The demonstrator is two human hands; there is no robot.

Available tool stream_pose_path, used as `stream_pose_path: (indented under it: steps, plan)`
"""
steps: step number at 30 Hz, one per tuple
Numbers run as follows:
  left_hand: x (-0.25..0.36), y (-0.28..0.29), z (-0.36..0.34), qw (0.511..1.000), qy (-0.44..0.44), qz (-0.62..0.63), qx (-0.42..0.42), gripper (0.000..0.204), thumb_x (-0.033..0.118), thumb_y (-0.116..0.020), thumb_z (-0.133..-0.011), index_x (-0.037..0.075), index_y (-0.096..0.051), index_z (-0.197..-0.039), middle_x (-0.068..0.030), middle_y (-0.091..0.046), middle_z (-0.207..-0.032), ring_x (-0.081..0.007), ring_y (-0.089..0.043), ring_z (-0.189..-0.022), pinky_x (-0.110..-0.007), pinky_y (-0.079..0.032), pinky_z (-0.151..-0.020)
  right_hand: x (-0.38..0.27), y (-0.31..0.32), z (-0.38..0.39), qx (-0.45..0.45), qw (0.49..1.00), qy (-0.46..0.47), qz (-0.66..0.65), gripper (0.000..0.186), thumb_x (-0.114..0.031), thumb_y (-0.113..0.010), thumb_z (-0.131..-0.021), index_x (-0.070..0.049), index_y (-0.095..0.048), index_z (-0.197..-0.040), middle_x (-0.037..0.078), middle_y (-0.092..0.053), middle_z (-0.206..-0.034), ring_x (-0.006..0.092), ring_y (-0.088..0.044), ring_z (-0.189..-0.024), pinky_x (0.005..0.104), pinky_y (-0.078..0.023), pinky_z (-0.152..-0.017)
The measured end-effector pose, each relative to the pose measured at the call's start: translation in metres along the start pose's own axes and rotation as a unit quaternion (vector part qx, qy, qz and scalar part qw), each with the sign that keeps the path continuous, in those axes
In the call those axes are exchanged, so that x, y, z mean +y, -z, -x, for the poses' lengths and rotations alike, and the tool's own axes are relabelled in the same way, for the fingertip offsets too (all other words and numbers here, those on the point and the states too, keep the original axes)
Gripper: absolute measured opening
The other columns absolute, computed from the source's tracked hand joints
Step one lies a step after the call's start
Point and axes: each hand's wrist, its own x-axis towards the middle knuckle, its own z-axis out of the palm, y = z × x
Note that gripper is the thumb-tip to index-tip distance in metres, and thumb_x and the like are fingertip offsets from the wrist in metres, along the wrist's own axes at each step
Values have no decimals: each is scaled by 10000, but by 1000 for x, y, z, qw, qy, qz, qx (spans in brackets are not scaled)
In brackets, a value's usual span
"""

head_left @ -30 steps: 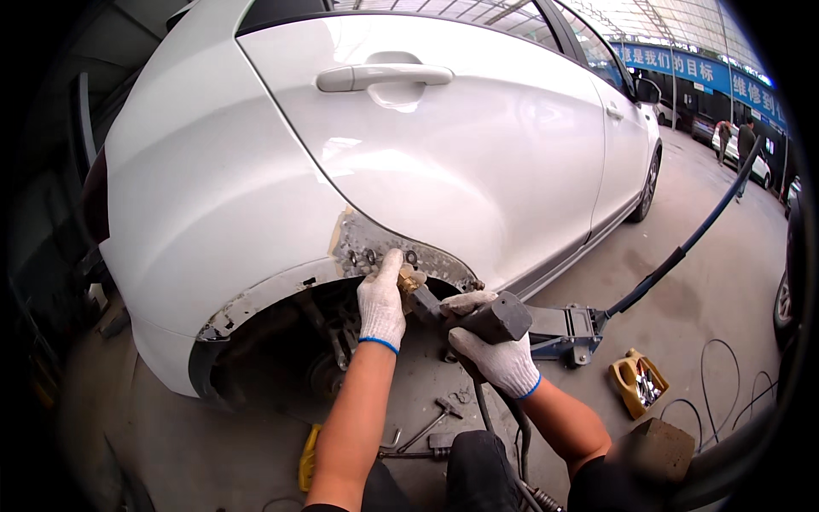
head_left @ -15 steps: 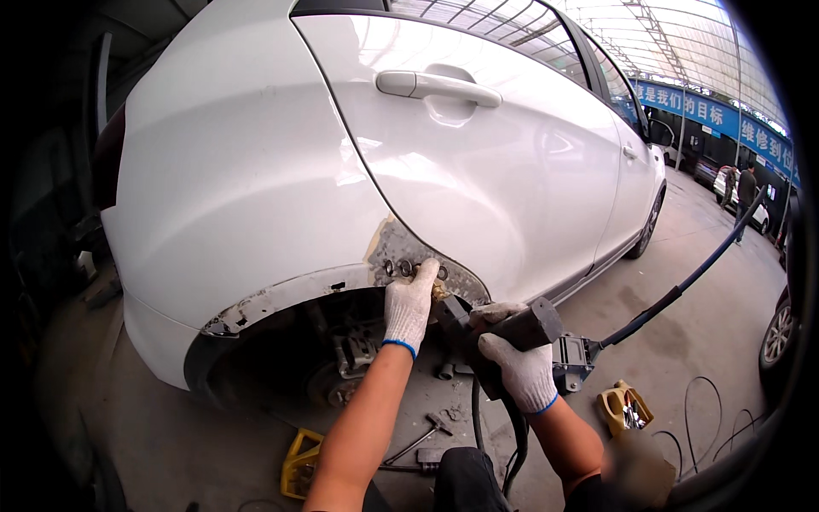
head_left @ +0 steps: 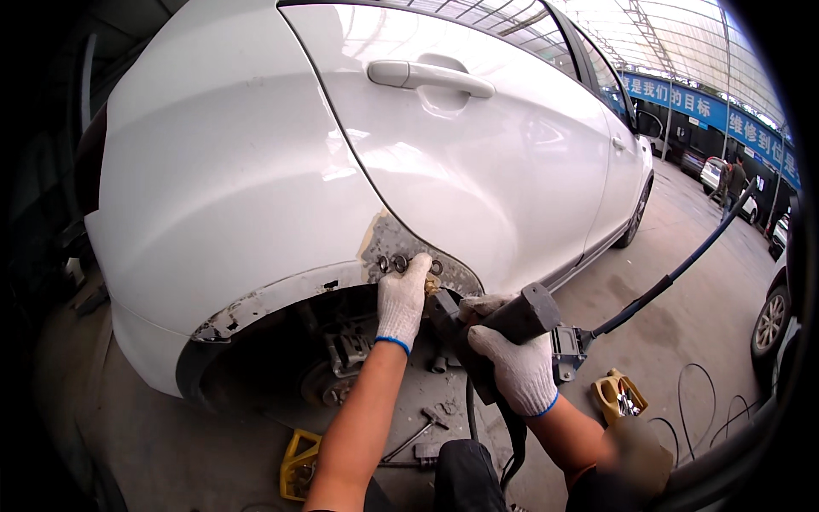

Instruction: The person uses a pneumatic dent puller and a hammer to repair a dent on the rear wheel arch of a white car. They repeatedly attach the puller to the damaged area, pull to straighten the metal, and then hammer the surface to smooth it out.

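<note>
On the white car's (head_left: 486,171) rear quarter, a bare-metal patch (head_left: 388,232) carries several small metal rings (head_left: 384,264) above the wheel arch. My gloved left hand (head_left: 401,303) is closed at this patch, thumb up between the rings, next to a brass-coloured tool tip (head_left: 432,287); what its fingers grip is hidden. My gloved right hand (head_left: 512,367) is wrapped round a dark, blocky hand tool (head_left: 533,311) with a cable hanging below it. The tool's front end points at the patch.
A floor jack (head_left: 567,354) with a long handle stands right of the arch. Two yellow tool containers (head_left: 299,456) (head_left: 610,397), a T-handled tool (head_left: 418,435) and hoses lie on the floor. People (head_left: 734,183) and other cars (head_left: 772,320) are at the right.
The view has shifted slightly, with car and hands sitting differently in frame. The tool's back end is slightly higher against the patch; both hands keep their hold. The distant people have moved.
</note>
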Motion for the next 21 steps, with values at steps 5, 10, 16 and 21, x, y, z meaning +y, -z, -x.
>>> stream_pose_path:
  steps: [5,10,16,21]
  plan:
    - [-8,1,-9,999,-7,33,2,304,274,-713,-907,-21,-678,-972,-61,-661,-847,-162,-649,-685,-321,-536,-590,0,-4,1,8,1000,-12,-6,253,-31,-729,-795,-5,-705,-1046,56,-711,-916,126,-662,-830,298,-548,-748]
    - [-10,-1,-7,999,-10,39,4,477,374,-716,-879,-99,-714,-939,-97,-712,-887,-166,-630,-785,-340,-505,-736,-5,-7,3,6,1000,-22,-2,242,-42,-737,-795,-6,-700,-1032,54,-703,-879,134,-659,-754,300,-549,-709]
    - [-6,-2,-1,998,-34,55,-2,324,289,-675,-936,-34,-690,-927,-97,-698,-888,-176,-663,-691,-309,-544,-601,-5,-7,5,11,999,-51,9,254,1,-668,-779,1,-670,-1033,62,-705,-964,149,-653,-886,310,-536,-793]
    - [-16,-6,17,993,-28,111,-17,421,384,-633,-946,-30,-682,-885,-127,-698,-767,-203,-676,-674,-315,-531,-607,0,-5,11,4,1000,-9,-13,283,18,-666,-790,-4,-660,-1072,63,-701,-993,151,-649,-920,311,-532,-834]
